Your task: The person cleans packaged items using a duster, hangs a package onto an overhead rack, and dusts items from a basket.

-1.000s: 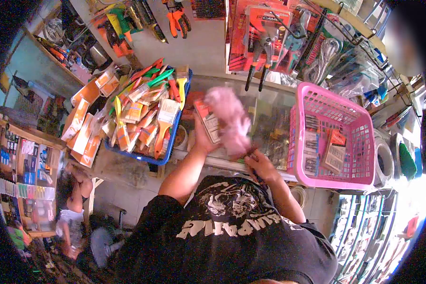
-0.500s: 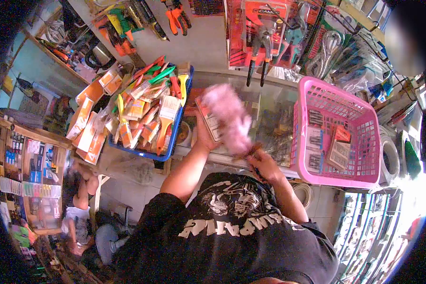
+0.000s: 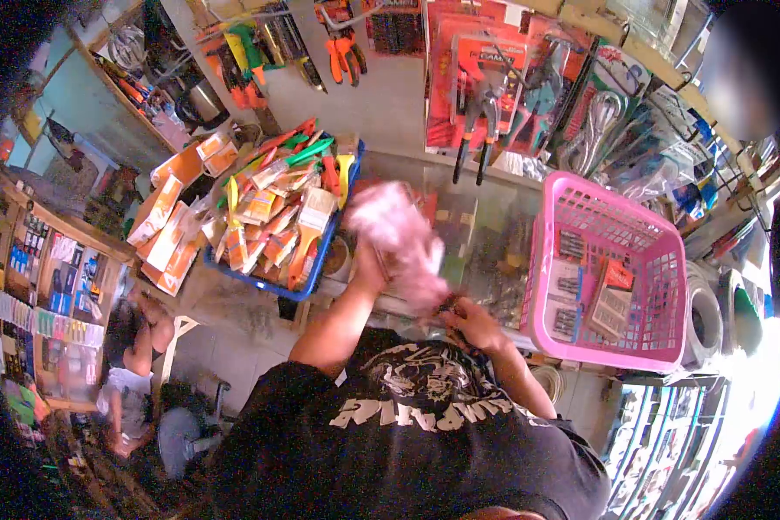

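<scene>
My right hand (image 3: 475, 324) is wrapped round the dark handle of a pink duster (image 3: 390, 221). Motion blurs its soft head, which lies across the front of my left hand (image 3: 371, 270). That hand was gripping a flat red-and-white package half a second ago; now the duster hides nearly all of the package and the fingertips. Both hands are above the front part of a glass-topped counter (image 3: 485, 234).
Left of my hands stands a blue tray (image 3: 325, 269) heaped with paintbrushes (image 3: 312, 221). At right, a pink basket (image 3: 542, 325) holds several packaged items (image 3: 614, 299). Pliers (image 3: 481, 126) hang above the counter. Another person (image 3: 134, 381) sits at lower left.
The duster head has swung left and down over the package, covering it. My right hand has shifted slightly left and down. The whole view has tilted a little.
</scene>
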The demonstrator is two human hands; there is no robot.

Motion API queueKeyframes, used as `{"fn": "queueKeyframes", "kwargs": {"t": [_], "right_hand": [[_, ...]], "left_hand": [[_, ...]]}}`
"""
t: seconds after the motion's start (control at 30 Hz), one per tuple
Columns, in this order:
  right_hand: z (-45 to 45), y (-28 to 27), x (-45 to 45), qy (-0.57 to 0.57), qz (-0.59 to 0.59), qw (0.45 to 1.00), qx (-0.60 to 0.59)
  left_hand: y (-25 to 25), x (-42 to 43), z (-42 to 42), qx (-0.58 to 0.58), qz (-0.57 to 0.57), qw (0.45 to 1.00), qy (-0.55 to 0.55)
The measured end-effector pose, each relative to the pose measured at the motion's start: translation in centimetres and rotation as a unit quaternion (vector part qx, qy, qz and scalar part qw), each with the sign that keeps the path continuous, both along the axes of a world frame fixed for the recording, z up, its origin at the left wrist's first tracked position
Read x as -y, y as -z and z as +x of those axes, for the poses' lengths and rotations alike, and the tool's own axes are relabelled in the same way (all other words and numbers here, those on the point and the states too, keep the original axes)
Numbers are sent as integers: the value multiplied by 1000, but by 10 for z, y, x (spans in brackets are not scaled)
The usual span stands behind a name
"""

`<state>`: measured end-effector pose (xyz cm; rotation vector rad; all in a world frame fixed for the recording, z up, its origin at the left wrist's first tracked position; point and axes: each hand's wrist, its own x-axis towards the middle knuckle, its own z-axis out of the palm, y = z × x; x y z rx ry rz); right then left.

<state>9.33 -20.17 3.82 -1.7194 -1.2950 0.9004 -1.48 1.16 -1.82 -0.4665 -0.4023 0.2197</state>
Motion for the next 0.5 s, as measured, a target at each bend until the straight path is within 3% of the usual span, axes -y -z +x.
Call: {"fn": "queueKeyframes", "kwargs": {"t": [0.03, 0.07, 0.13, 0.2, 0.23, 0.27, 0.3, 0.33, 0.37, 0.4, 0.47, 0.5], "right_hand": [[-1, 4, 0, 37, -39, 992, -112], [0, 4, 3, 8, -60, 995, -82], [5, 4, 9, -53, -108, 991, -65], [5, -6, 12, -67, -127, 988, -66], [2, -14, 13, -48, -116, 991, -55], [0, -17, 13, -29, -104, 993, -44], [0, -4, 12, 1, -113, 985, -127], [-3, -13, 12, -4, -108, 980, -167], [-8, -28, 13, -11, -102, 973, -207], [-11, -37, 13, -17, -97, 964, -247], [-12, -32, 12, -45, 52, 971, -229], [-12, -37, 11, -22, 73, 975, -209]], "left_hand": [[-28, -1, -1, -69, 189, 977, -74], [-43, -4, -3, -136, 366, 909, -148], [-113, 28, -2, -358, 403, 801, -259], [-105, 11, 6, -261, 396, 876, -84], [-112, 10, 5, -166, 292, 940, -53], [-120, 14, 1, -160, 352, 912, -133], [-153, 27, -2, -160, 402, 876, -214], [-158, 27, -3, -83, 373, 897, -222], [-157, 26, -2, -268, 406, 837, -252], [-181, 34, -4, -109, 400, 898, -148], [-149, 13, 2, -162, 276, 947, 19], [-187, 36, -8, -159, 332, 927, -76]]}}
